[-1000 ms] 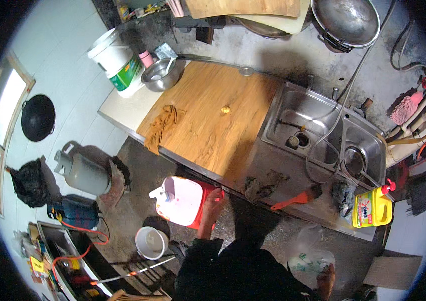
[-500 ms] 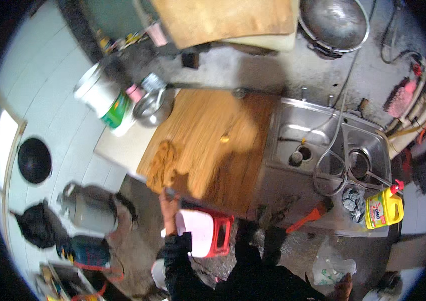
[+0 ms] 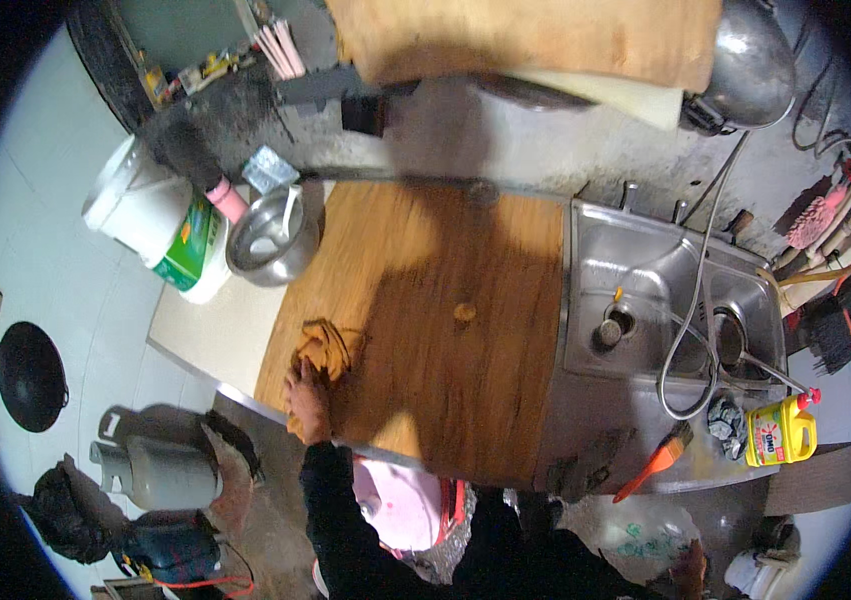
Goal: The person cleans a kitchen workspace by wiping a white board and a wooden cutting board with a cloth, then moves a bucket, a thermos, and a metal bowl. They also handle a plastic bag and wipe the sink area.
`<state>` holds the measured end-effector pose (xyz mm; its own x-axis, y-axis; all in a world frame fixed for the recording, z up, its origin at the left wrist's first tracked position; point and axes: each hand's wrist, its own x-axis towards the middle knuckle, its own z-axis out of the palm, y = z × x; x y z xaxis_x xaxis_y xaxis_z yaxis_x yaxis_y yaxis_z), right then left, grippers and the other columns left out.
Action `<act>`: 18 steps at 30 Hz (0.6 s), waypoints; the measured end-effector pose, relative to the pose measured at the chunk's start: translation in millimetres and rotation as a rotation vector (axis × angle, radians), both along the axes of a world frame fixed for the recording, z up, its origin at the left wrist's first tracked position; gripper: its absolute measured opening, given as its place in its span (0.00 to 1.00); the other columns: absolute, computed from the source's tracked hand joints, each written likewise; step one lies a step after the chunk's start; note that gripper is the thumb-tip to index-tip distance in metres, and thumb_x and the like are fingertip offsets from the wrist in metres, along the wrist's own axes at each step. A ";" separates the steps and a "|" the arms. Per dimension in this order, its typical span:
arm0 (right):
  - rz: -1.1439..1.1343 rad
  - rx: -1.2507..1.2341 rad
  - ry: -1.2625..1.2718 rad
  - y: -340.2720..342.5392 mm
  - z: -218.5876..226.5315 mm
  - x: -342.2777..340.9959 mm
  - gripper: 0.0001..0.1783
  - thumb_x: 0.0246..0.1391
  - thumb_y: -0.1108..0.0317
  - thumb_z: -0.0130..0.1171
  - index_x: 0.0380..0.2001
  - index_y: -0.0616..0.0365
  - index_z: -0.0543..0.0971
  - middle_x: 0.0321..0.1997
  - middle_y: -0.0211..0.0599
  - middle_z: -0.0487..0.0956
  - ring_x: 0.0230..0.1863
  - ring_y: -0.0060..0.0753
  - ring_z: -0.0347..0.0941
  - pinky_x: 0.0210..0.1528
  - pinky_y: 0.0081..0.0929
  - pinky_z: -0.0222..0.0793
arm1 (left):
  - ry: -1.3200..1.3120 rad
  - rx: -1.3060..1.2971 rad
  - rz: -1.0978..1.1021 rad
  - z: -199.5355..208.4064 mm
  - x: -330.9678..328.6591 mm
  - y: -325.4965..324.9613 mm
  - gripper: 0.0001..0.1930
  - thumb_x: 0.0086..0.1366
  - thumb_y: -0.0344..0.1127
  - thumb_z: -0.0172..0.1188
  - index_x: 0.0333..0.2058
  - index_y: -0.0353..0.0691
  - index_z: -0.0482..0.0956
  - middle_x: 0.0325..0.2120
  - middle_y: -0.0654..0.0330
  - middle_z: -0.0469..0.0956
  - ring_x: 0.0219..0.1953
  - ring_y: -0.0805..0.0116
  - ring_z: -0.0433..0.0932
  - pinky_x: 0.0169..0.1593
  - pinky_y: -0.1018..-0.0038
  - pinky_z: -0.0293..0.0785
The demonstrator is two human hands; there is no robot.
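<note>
My left hand (image 3: pixel 309 404) is at the front left edge of a wooden board (image 3: pixel 415 250), gripping a bunched orange-brown cloth (image 3: pixel 321 346). The fingers press into its folds, and a bit of cloth hangs out beside the hand over the edge. My right hand (image 3: pixel 688 570) hangs low at the bottom right, beside a clear plastic bag (image 3: pixel 635 535) below the counter. Its fingers are too dim and small to make out. A round pale spot (image 3: pixel 464 312) marks the middle of the board.
Left of the board stand a steel bowl (image 3: pixel 273 240) with a white spoon and a white bucket (image 3: pixel 145 210). To the right are a double sink (image 3: pixel 625 270) with a hose, an orange-handled brush (image 3: pixel 653 462) and a yellow bottle (image 3: pixel 781 432). A pink-topped stool (image 3: pixel 400 505) is below.
My left hand has moved forward onto the cloth and taken hold of it. The cloth is bunched tighter. My view has shifted, and my shadow now covers more of the board.
</note>
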<state>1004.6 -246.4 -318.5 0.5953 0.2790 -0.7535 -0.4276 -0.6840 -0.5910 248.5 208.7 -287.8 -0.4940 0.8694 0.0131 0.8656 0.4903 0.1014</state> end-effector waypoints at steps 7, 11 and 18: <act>-0.050 0.175 0.085 39.0 65.3 -49.9 0.18 0.53 0.51 0.54 0.39 0.53 0.73 0.22 0.25 0.70 0.19 0.21 0.67 0.20 0.24 0.67 | -0.043 0.299 -0.211 -9.4 22.2 -9.4 0.23 0.54 0.30 0.52 0.51 0.43 0.68 0.49 0.49 0.67 0.47 0.46 0.67 0.49 0.62 0.67; -0.093 0.168 0.132 45.1 40.4 -34.4 0.19 0.51 0.52 0.57 0.41 0.52 0.73 0.24 0.24 0.72 0.23 0.20 0.69 0.23 0.23 0.69 | -0.875 0.404 0.043 -16.7 92.5 -26.5 0.22 0.57 0.37 0.52 0.52 0.45 0.68 0.53 0.52 0.64 0.49 0.49 0.67 0.48 0.63 0.68; 0.131 0.386 0.011 30.7 8.9 0.3 0.19 0.52 0.53 0.55 0.42 0.54 0.73 0.31 0.31 0.76 0.26 0.28 0.72 0.22 0.24 0.69 | -0.340 0.267 -0.583 -29.9 279.3 -95.5 0.21 0.53 0.37 0.54 0.48 0.53 0.72 0.53 0.56 0.63 0.52 0.51 0.66 0.44 0.60 0.71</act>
<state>1004.8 -215.7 -309.6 0.5282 0.6154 -0.5850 -0.3597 -0.4620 -0.8107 527.7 113.2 -317.7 0.0346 0.9812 0.1896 0.8781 -0.1205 0.4631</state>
